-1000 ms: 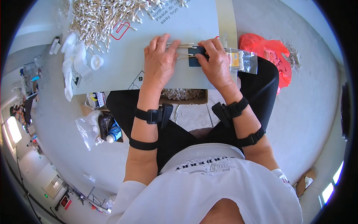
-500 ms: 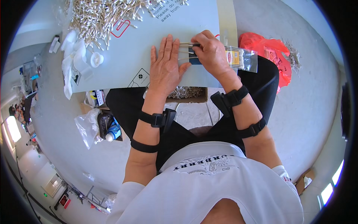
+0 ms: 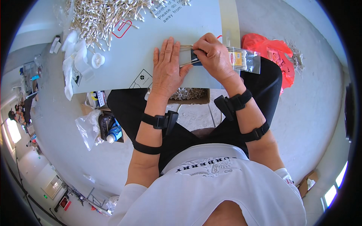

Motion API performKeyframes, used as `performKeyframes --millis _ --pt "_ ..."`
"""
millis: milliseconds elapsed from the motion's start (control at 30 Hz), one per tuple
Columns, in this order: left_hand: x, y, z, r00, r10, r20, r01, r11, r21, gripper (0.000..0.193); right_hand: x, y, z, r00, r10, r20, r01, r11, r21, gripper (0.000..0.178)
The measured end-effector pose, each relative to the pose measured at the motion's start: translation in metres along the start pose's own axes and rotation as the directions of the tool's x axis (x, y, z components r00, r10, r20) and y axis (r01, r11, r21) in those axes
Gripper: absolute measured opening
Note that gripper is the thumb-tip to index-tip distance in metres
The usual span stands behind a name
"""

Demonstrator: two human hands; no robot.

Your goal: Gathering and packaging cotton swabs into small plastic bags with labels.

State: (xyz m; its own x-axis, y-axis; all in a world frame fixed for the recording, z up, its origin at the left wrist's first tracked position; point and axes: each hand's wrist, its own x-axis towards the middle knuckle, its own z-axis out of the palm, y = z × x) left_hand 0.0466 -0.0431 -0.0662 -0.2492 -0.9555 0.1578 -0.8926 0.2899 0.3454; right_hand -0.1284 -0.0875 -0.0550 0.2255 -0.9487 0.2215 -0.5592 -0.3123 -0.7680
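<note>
My left hand (image 3: 166,69) lies flat on the pale board (image 3: 147,37), its fingers stretched out. Beside it, my right hand (image 3: 215,56) is closed, thumb and fingers pinched at the ends of thin cotton swabs (image 3: 185,47). Another swab (image 3: 189,62) slants between the left thumb and the right fingers. Beneath the right hand is a clear plastic pouch of swabs (image 3: 244,60) with a yellow label. It overhangs the board's right edge above my thigh. A dark panel (image 3: 195,55) shows at the pouch's left end, partly covered by my fingers.
A large heap of cotton swabs (image 3: 100,20) covers the board's far left. Near it are a white roll (image 3: 97,60) and crumpled clear plastic. Below the board stands a box of swabs (image 3: 188,93). On the floor at right lies a red plastic bag (image 3: 264,52).
The swabs between my hands have shifted; one now slants with its white tip near my right thumb. My right fingers have curled further, and my left hand has moved very slightly.
</note>
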Motion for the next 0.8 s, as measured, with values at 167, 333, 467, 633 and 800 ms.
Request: performKeyframes --millis 167,333,467,633,800 --pt "0.001 0.000 0.000 1.000 0.000 -0.007 0.000 1.000 -0.005 0.079 -0.002 0.005 0.006 0.995 -0.096 -0.003 0.095 0.991 -0.095 0.006" --pt "0.001 -0.001 0.000 1.000 -0.022 -0.018 0.022 1.000 -0.013 0.082 -0.010 -0.001 0.003 0.992 -0.119 0.036 0.121 0.990 -0.068 0.004" --pt "0.002 -0.002 -0.001 0.999 -0.019 -0.034 0.018 0.999 -0.037 0.084 -0.008 -0.001 0.006 0.998 0.040 -0.055 -0.034 0.993 0.117 0.004" --pt "0.001 -0.001 -0.003 0.999 -0.019 -0.046 0.017 0.999 -0.049 0.079 0.008 0.001 0.007 0.998 -0.013 -0.060 0.016 0.999 0.046 0.005" --pt "-0.001 -0.001 -0.004 0.996 0.032 -0.087 -0.036 0.998 -0.043 0.063 0.017 0.006 0.011 0.998 -0.069 0.009 0.069 0.996 -0.058 0.006"
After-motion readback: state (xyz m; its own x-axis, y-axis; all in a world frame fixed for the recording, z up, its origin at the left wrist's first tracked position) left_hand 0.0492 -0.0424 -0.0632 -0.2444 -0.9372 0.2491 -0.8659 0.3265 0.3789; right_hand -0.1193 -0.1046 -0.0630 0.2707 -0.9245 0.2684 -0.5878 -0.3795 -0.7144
